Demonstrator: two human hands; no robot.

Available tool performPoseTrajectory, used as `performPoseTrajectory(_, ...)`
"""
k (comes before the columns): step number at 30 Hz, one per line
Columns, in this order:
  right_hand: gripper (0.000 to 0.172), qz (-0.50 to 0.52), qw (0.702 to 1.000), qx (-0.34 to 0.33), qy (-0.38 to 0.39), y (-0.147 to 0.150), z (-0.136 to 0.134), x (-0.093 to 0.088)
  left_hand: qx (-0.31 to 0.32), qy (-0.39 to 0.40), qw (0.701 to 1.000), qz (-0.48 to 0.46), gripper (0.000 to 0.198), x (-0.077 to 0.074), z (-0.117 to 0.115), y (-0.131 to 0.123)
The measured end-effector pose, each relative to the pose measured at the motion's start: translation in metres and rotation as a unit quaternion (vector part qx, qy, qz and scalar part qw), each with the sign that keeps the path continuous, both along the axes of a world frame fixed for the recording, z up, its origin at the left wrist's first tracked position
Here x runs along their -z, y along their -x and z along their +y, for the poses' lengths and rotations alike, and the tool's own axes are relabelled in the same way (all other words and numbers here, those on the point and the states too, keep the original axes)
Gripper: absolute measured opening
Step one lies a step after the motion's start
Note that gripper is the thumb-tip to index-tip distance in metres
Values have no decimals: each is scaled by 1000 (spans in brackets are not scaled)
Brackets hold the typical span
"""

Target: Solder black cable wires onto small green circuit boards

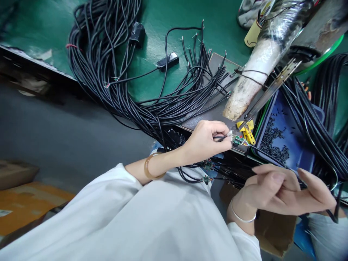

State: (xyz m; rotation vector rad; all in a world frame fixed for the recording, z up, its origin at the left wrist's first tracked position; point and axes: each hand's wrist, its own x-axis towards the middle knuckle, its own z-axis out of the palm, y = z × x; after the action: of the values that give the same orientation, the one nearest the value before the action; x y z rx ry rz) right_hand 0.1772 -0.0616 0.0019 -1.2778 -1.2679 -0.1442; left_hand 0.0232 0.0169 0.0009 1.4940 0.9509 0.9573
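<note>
Clearly, steady support matters most for the small green circuit board (238,141), which is at the near edge of the surface (152,87), just beside a yellow plastic piece (249,133) and left of the blue tray (301,152) of small black pieces (273,145). The left hand (209,141) has its fingers together, clamped on the black cable (218,137) close to the board. That seems a sound place to grip: the cable takes the load, so the fine wires (245,143) need not. A second cable (268,154) runs from the board's other end toward the right hand (282,188), whose fingers are curled; whether they pinch it cannot be told. Any pull there should be gentle and in line with the board, since a twist or sideways tug could strain the joints. Some slack past the tray would help, as would clearance from the wired boards (206,179) below, which might snag.
</note>
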Motion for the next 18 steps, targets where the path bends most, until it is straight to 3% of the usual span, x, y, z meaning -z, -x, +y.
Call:
performPoseTrajectory(3,32,-8,999,8,-34,7,0,4,5,8,1000,-10,19,-1,0,2)
performPoseTrajectory(7,22,-133,988,18,74,13,0,10,21,47,998,-39,17,-2,-1,2)
performPoseTrajectory(10,23,-207,973,-11,102,13,4,12,31,82,994,-62,16,-1,-1,1)
performPoseTrajectory(18,12,-110,980,-69,149,13,21,0,20,132,983,-125,12,1,8,-6)
